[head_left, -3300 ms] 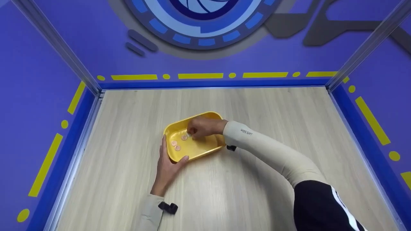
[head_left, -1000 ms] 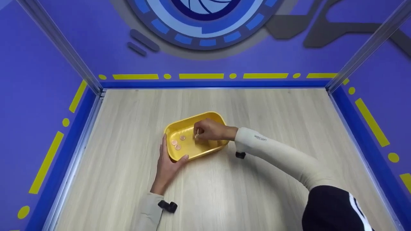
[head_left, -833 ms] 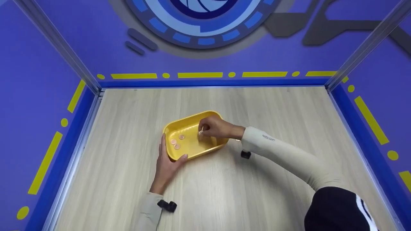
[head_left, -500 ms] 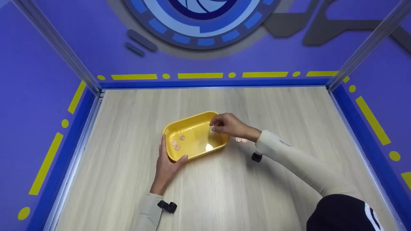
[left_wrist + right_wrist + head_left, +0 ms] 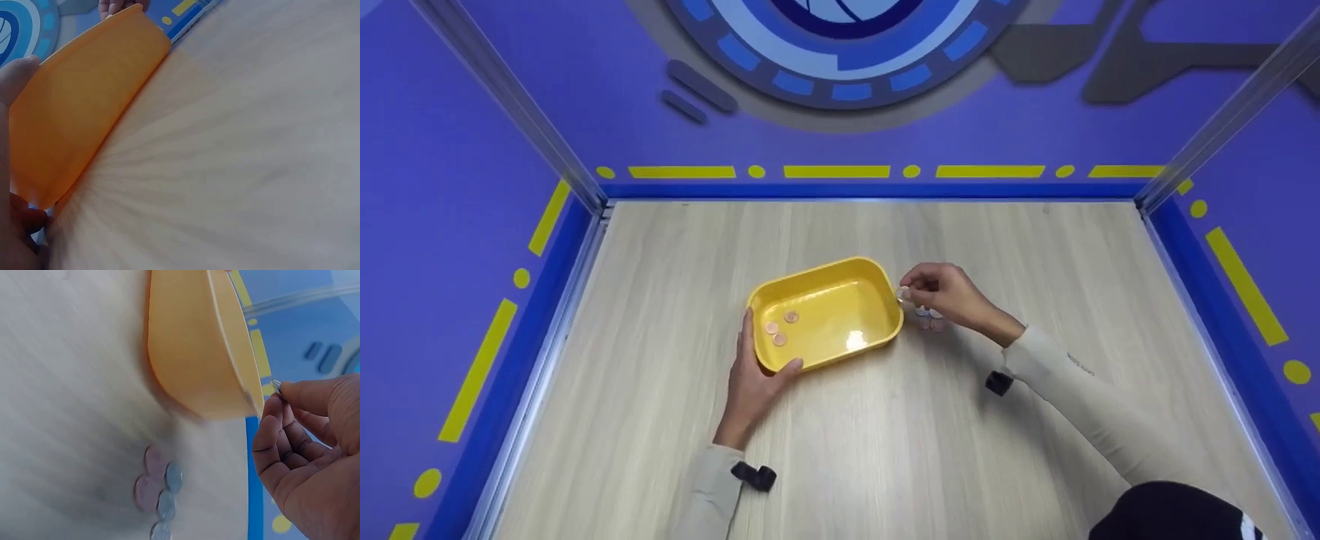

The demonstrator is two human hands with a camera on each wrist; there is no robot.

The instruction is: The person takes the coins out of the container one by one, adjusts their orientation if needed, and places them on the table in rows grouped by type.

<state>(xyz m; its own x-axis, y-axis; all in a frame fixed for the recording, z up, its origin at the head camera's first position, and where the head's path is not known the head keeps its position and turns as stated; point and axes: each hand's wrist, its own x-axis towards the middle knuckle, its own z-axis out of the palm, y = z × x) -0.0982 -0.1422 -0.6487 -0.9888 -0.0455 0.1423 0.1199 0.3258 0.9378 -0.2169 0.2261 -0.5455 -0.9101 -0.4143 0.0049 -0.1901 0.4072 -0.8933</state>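
Note:
My left hand [image 5: 754, 382] grips the near left corner of a yellow plastic tub [image 5: 810, 363], thumb along the near side and fingers along the left end. Inside the tub, toward its left end, lie three copper coins [image 5: 780, 339]. Just beyond the tub's right rim, my right hand [image 5: 956, 294] pinches a silver coin [image 5: 276, 385] between thumb and fingertips, held above the table. Below that hand, a small cluster of coins lies flat on the table: two copper coins [image 5: 148, 492] beside several silver coins [image 5: 167, 505].
The pale wood-grain table [image 5: 855, 457] carries the tub near its middle. Blue-purple panels [image 5: 840, 142] with yellow dashes enclose it at the back and both sides. A black wrist camera [image 5: 754, 476] is strapped over each light sleeve.
My right hand has moved right, out of the tub and past its right rim, with the silver coin in its fingers. Coins on the table have come into view. The left hand keeps its hold.

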